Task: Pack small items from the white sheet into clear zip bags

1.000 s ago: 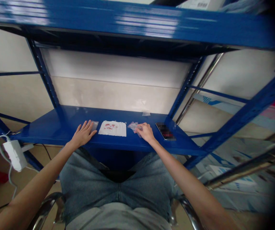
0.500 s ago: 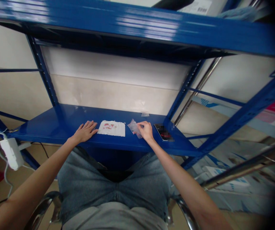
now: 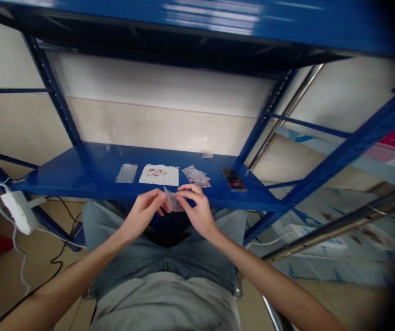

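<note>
The person sits at a blue shelf (image 3: 80, 179) and holds one small clear bag (image 3: 172, 202) up between both hands, just in front of the shelf's edge and above the lap. The left hand (image 3: 142, 216) pinches the bag's left side with thumb and fingertips. The right hand (image 3: 197, 211) pinches its right side the same way. Both hands are closed on the bag, and nothing else is in them.

It looks like the step in hand is working at this one bag with the fingertips. The bag is thin and slippery, so I think it needs a soft, careful pinch and not a hard squeeze. I cannot tell if anything is inside it.

Just past the hands lies a white pack (image 3: 159, 174) with red bits showing in it. Past the left hand lies a flat bag (image 3: 126, 173) that looks empty. Past the right hand is a little pile of bags (image 3: 196, 176) with some pink or red inside. A dark phone (image 3: 232, 178) lies further to the right. A white plug box (image 3: 17, 211) hangs on its cord well off to the left.
</note>
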Tool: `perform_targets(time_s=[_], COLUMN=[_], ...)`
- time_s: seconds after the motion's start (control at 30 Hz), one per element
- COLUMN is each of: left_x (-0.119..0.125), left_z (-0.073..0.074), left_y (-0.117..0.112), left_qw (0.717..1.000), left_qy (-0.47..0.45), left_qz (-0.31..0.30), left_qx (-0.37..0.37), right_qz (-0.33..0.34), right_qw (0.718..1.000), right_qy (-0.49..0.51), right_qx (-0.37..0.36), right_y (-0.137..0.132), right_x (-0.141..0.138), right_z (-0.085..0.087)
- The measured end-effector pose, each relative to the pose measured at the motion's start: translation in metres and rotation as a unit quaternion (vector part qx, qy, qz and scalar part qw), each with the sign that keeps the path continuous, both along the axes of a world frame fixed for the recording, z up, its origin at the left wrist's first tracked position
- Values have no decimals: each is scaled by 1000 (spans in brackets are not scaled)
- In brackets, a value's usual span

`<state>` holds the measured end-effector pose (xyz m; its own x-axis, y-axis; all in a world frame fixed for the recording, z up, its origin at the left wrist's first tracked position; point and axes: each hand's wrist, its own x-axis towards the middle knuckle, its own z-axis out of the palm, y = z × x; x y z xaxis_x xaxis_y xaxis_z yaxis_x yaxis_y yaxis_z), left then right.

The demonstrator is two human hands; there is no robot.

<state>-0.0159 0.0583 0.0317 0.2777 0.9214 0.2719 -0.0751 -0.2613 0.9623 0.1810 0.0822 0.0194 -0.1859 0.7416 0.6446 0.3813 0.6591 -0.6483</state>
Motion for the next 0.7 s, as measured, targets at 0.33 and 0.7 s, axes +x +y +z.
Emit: perform_targets(time_s=[0.33, 0.7], left_x=[2, 7], left_z=[-38, -56], left_y=[-7, -14], left_qw=[990, 988], left_qy=[-34, -34], left_qz=[-13, -42], left_qx=[-139, -142], right_qz=[-44, 81], right_qw=[998, 974], right_qy=[-29, 73], right_qx=[-44, -200], right_y=[-27, -47], right_x=[1, -14], right_z=[-28, -38])
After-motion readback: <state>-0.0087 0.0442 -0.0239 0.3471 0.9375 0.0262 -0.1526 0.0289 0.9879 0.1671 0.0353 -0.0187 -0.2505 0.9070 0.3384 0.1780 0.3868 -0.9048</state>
